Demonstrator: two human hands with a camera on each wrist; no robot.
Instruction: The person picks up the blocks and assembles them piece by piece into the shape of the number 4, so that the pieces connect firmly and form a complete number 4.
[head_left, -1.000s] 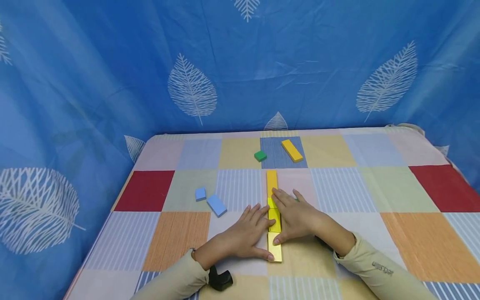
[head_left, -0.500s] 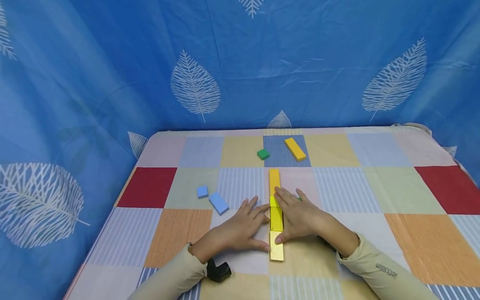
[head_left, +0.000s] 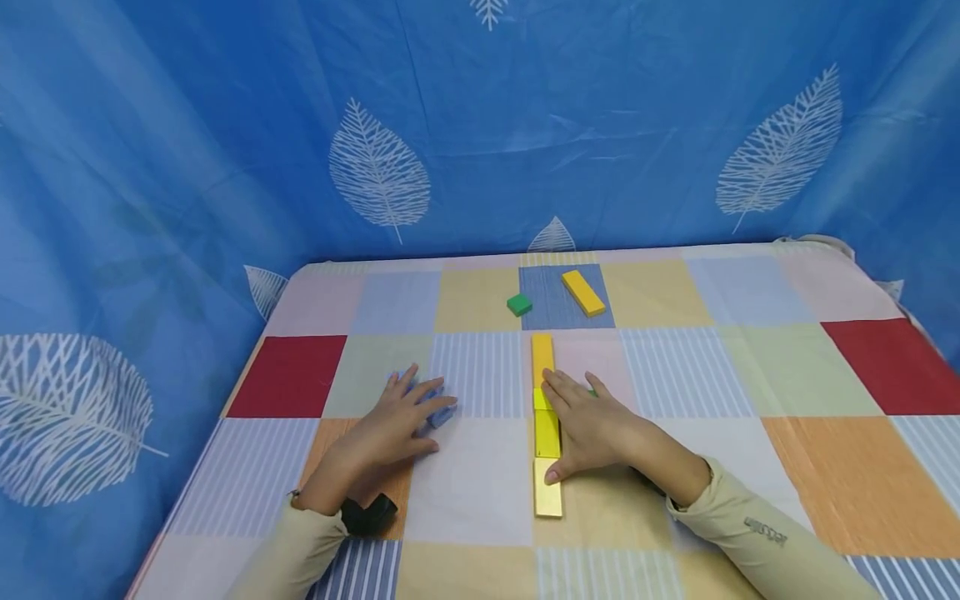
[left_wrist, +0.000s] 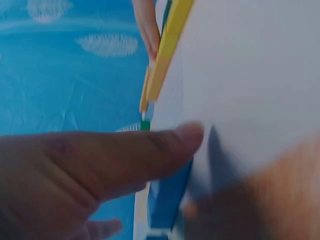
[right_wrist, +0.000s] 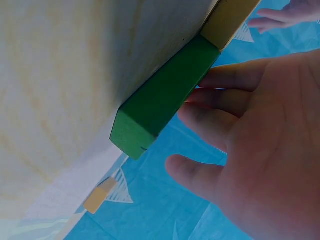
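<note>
In the head view my left hand hovers with spread fingers over two light-blue blocks, mostly covering them. The left wrist view shows a blue block just beyond the thumb. A straight row of yellow blocks runs away from me at the middle of the table. My right hand rests along the row's right side, fingertips on the yellow blocks and thumb by the nearest one. Under that hand lies a long green block, with the fingers against it in the right wrist view.
Farther back lie a small green block and a separate yellow-orange block. A patchwork cloth covers the table. Blue curtain with white leaf prints hangs behind and at the left. A black wrist device sits under the left wrist.
My left hand has left the yellow row and moved left and away from me, over the blue blocks. The right hand stays at the row.
</note>
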